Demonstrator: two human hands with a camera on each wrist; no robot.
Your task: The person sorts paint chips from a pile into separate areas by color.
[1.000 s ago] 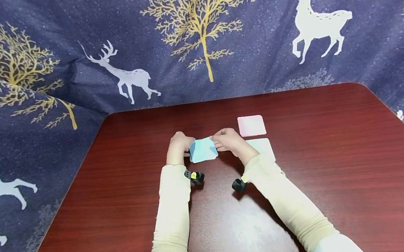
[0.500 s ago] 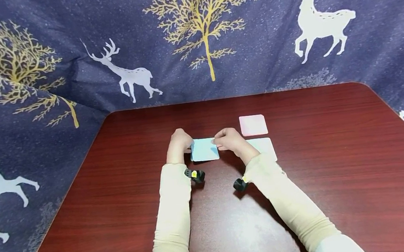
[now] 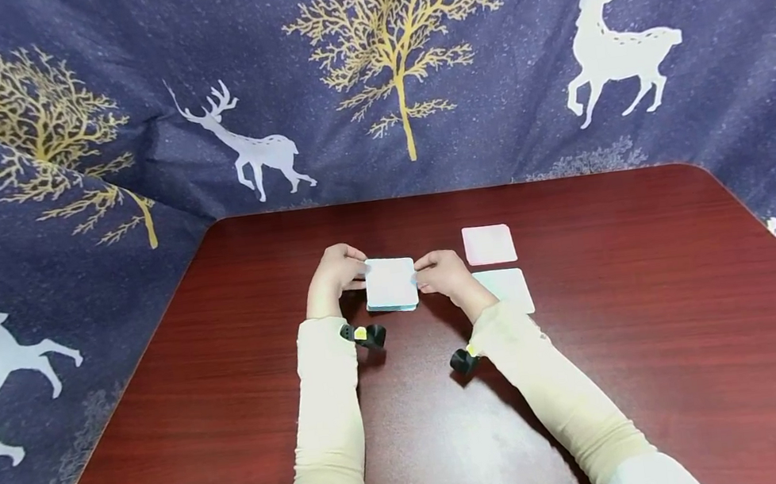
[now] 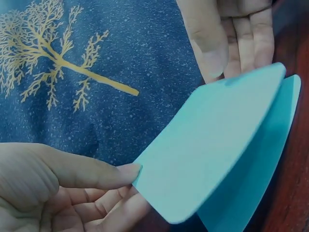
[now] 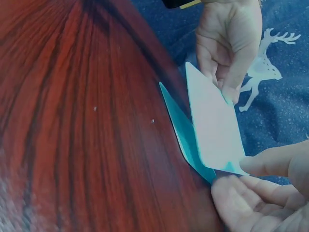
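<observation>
Between both hands is a pale square card (image 3: pixel 390 283) with rounded corners, tilted above the table. Its face looks light blue in the left wrist view. Beneath and behind it, a second, bluer card (image 5: pixel 179 126) spreads away from it at an angle. My left hand (image 3: pixel 336 273) pinches the upper card's left edge, thumb (image 4: pixel 128 174) on its face and fingers behind. At the opposite edge my right hand (image 3: pixel 446 274) pinches it too, with the thumb (image 5: pixel 253 165) on the near corner and the other fingers below.
To the right on the dark red wooden table (image 3: pixel 619 311) lie a pale pink square card stack (image 3: pixel 489 245) and, nearer, a pale green-white card (image 3: pixel 506 289), partly covered by the right wrist. A blue patterned cloth (image 3: pixel 485 87) hangs behind the table.
The cards between the hands were overlapping unevenly and looked bluer; now they look more squared up and the upper one is tilted, showing a paler face. The left hand has shifted slightly left.
</observation>
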